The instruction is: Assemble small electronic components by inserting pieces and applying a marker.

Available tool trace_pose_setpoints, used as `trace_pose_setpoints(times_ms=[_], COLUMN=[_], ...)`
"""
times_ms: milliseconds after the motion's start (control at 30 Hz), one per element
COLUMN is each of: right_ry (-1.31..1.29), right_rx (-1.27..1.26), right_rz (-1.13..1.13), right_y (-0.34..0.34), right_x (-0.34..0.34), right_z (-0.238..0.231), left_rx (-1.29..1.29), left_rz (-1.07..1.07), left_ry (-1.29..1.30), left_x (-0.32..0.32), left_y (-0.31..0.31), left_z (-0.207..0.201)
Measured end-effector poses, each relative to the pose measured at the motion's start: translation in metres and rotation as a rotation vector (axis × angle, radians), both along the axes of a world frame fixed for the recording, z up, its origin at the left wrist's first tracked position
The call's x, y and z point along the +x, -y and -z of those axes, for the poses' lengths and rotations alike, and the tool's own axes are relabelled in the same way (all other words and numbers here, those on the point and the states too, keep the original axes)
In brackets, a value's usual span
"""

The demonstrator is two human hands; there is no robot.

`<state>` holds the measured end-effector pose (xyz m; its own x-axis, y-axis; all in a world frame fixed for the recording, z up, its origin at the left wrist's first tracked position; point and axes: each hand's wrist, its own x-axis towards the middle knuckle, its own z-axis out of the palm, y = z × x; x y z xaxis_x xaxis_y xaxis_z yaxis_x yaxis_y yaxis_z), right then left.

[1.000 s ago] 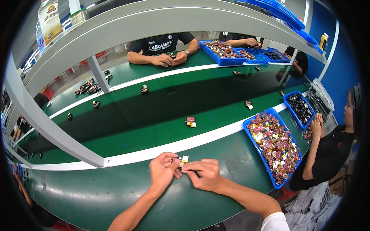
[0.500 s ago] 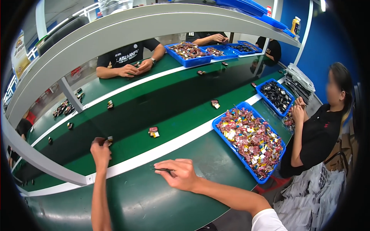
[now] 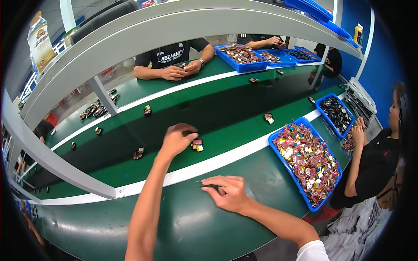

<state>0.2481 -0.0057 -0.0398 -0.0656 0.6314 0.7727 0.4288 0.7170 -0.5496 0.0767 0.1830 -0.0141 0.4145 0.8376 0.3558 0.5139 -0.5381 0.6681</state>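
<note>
Over the green belt, my left hand reaches out with fingers and thumb apart, slightly smeared by motion. It is right beside a small assembly of pinkish, white and yellow pieces; I cannot tell whether the fingertips touch it. My right hand pinches thin tweezers, tips pointing left, above the green worktop. Another small dark assembly lies on the belt left of my left hand.
Right of my hands stands a blue tray heaped with small parts, with a blue tray of black pieces beyond. A white rail edges the belt. A grey shelf frame arches at left. Co-workers sit opposite and at right.
My left hand has moved right along the belt, away from the dark assembly to beside the pinkish one. My right hand still holds the tweezers. The whole view has shifted.
</note>
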Motion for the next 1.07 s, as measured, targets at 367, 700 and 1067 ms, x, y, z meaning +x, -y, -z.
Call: trace_pose_setpoints(times_ms=[367,700,1067], right_ry=[0.038,-0.217,-0.352], right_rx=[-0.076,-0.251,-0.501], right_rz=[0.011,-0.038,-0.084], right_y=[0.002,-0.003,-0.001], right_x=[-0.001,0.008,0.009], right_z=[-0.006,0.005,-0.001], left_rx=[-0.232,-0.648,-0.563], left_rz=[-0.091,-0.160,-0.203], left_ry=[-0.351,0.333,0.769], left_x=[0.010,-0.020,-0.007], left_y=[-0.008,0.065,0.153], left_z=[-0.002,-0.005,0.024])
